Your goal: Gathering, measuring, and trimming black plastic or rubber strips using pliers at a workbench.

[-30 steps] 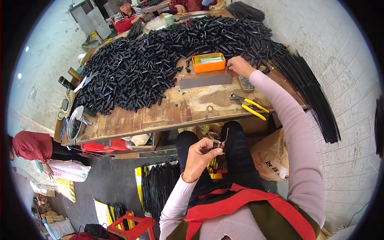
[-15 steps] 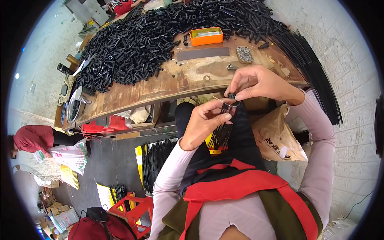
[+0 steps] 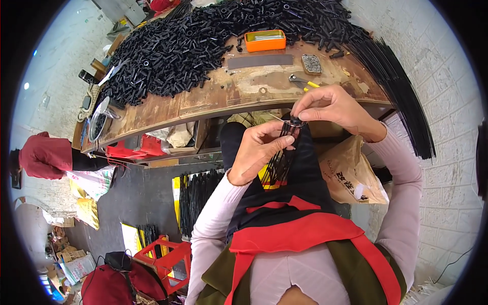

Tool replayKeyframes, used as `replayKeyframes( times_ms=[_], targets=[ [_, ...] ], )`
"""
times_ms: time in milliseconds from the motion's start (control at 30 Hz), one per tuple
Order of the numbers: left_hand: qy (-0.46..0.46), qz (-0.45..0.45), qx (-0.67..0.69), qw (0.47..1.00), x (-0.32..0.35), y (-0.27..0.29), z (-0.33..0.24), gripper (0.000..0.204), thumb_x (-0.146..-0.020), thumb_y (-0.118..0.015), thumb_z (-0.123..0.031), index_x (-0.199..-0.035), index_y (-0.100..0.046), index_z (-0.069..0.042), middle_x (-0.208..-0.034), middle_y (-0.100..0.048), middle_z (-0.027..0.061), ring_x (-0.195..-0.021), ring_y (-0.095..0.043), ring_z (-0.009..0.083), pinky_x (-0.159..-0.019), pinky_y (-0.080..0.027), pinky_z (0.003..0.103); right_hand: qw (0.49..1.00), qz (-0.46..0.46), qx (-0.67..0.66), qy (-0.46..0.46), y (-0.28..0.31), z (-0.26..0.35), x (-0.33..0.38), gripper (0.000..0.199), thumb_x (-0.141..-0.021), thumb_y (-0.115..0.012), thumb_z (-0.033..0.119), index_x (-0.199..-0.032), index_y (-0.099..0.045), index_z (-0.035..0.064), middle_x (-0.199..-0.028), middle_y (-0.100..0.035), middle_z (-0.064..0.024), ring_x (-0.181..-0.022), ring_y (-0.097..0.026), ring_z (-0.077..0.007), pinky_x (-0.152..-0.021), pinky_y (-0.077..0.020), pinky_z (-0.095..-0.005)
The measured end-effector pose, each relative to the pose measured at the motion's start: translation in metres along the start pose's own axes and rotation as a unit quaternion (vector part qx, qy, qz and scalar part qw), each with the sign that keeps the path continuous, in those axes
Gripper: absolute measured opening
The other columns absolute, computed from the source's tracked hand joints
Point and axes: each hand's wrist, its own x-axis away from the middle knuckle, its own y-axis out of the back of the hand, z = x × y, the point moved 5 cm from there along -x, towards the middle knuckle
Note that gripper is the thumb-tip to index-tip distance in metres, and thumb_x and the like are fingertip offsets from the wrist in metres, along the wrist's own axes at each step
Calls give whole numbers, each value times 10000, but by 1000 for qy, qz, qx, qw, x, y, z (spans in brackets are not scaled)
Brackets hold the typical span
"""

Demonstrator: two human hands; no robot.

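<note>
Above my lap, my left hand (image 3: pixel 258 153) is closed around a bundle of thin black ribs (image 3: pixel 277 168), which hangs down from its fingers. At the bundle's top sits a small black plastic collar (image 3: pixel 296 121), pinched between the thumb and fingers of my right hand (image 3: pixel 330 108). A thin pale wire (image 3: pixel 277 117) pokes out to the left just beside the collar. My fingers partly hide how the ribs join the collar. Beyond my right hand, pliers (image 3: pixel 304 82) with yellow handles lie on the wooden table (image 3: pixel 203 104).
A large heap of black plastic tubes (image 3: pixel 173 66) covers the table's far side. Near it are an orange box (image 3: pixel 265 46), a grey strip (image 3: pixel 260 62) and a tray of small metal pieces (image 3: pixel 311 64). Long black rods (image 3: pixel 406 101) overhang the right end. A person (image 3: pixel 46 155) bends at left.
My right hand has shifted slightly beside the collar, and less of the wire shows. The view has moved a little, revealing the pliers' yellow handles. The person at left has turned away.
</note>
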Motion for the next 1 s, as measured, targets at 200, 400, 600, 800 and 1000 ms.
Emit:
replayKeyframes(
  times_ms=[200, 400, 600, 800, 1000],
  targets=[
    [-13, -8, 10, 1000, -1, -2, 4, 223, -906, -658, -21, -1126, -658, 16, -1015, -700, 67, -881, -651, 112, -792, -554, 269, 999, -24, 18, 26, -3, 1, 5, 130, -890, -685, 66, -992, -686, -15, -960, -686, -57, -902, -631, -109, -834, -500, -257],
    [-30, -19, 20, 999, 0, -5, 5, 194, -906, -647, 1, -1099, -642, 14, -1010, -696, 63, -888, -647, 105, -781, -547, 258, 994, -41, 29, 98, -7, 2, 10, 123, -869, -699, 36, -978, -675, -15, -986, -677, -68, -912, -628, -125, -838, -494, -265],
    [-58, -54, 3, 997, -5, -12, 12, 175, -899, -662, -5, -1071, -638, 0, -995, -687, 52, -876, -643, 107, -775, -541, 253, 946, -97, 218, 218, -15, 11, 15, 235, -750, -786, 30, -930, -634, 23, -979, -653, -81, -942, -605, -176, -879, -447, -303],
    [-39, -114, 37, 992, -4, -6, 12, 203, -889, -686, -28, -1084, -686, 27, -967, -699, 61, -859, -641, 98, -807, -513, 233, 949, -149, 205, 187, -5, 14, 23, 198, -745, -795, 44, -870, -644, 22, -937, -659, -78, -923, -610, -166, -853, -455, -297],
    [-27, -1, 81, 996, -13, -6, 22, 185, -908, -678, -77, -1058, -684, 32, -925, -704, 76, -849, -651, 115, -792, -513, 240, 975, -88, 85, 186, 3, -3, 17, 200, -722, -806, -5, -857, -662, 25, -954, -676, -87, -940, -626, -199, -873, -472, -326]
  ],
)
